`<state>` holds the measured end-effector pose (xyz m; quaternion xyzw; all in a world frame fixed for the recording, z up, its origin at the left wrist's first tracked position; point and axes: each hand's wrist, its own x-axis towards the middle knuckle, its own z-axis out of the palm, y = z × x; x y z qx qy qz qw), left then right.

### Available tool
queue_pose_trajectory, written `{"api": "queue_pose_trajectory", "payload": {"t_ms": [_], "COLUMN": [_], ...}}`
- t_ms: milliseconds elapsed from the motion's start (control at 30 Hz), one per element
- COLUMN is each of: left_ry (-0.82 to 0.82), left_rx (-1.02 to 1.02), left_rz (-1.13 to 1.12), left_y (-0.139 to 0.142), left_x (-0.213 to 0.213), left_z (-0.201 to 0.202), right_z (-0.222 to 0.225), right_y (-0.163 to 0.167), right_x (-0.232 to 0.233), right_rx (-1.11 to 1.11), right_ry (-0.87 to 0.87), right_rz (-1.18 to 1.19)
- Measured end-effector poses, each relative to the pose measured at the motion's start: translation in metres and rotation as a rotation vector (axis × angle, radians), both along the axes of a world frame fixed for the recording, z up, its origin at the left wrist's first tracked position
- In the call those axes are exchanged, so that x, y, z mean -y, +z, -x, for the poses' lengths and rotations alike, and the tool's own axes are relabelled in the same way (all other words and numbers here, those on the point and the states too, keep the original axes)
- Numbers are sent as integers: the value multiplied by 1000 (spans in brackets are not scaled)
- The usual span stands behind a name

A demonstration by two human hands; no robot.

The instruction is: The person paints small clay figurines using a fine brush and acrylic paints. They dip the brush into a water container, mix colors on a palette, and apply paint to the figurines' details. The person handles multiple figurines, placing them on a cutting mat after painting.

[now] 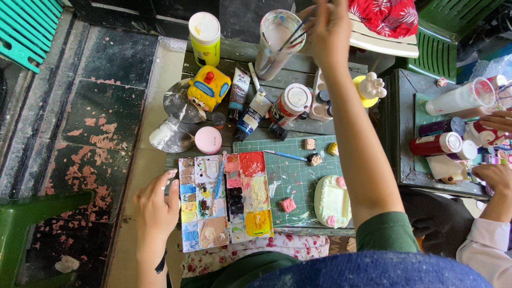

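Note:
My right hand [329, 29] reaches far across the table and pinches the handles of brushes standing in a clear cup of cloudy water [277, 42]. My left hand [156, 205] rests with fingers apart at the left edge of a paint palette [224, 200] filled with many colours; a blue brush [217, 184] lies across the palette. A pale green plaster piece with pink corners [332, 201] lies on the green cutting mat [290, 184], beside a small pink piece [288, 205].
Behind the mat stand a yellow toy figure [208, 88], paint tubes [238, 93], a white-capped yellow bottle [205, 37], a red paint jar [289, 104] and a pink tub [208, 140]. Another person's hands [493, 176] work at a side table with paint bottles [437, 144] on the right.

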<state>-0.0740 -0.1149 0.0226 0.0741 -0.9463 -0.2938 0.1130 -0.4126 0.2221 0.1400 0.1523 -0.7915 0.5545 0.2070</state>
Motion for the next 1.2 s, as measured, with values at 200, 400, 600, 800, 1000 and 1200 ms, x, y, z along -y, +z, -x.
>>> {"api": "queue_pose_trajectory", "payload": {"t_ms": [200,400,600,800,1000,1200], "left_ry": [-37,-50,-58,-50,-50,-68], "left_rx": [-86,-95,-112,-102,-139,-133], "left_rz": [11,27,-20,-31,10,-36], "left_y": [3,6,4,0,-3,-2], "left_x": [2,-1,-3,-5,-5,-5], "left_z": [-1,2,6,7,8,9], "right_z": [4,-12,-17,3,19,19], "right_y": [1,-1,-8,-10,-2,5], "right_x": [-27,-36,-17,-17,-28,-45], "right_rx": [-4,-155,-210,-195,-93,-86], "right_ry": [55,227,179,142,7,38], "right_rz": [64,-672,-910,-793,-165,167]}}
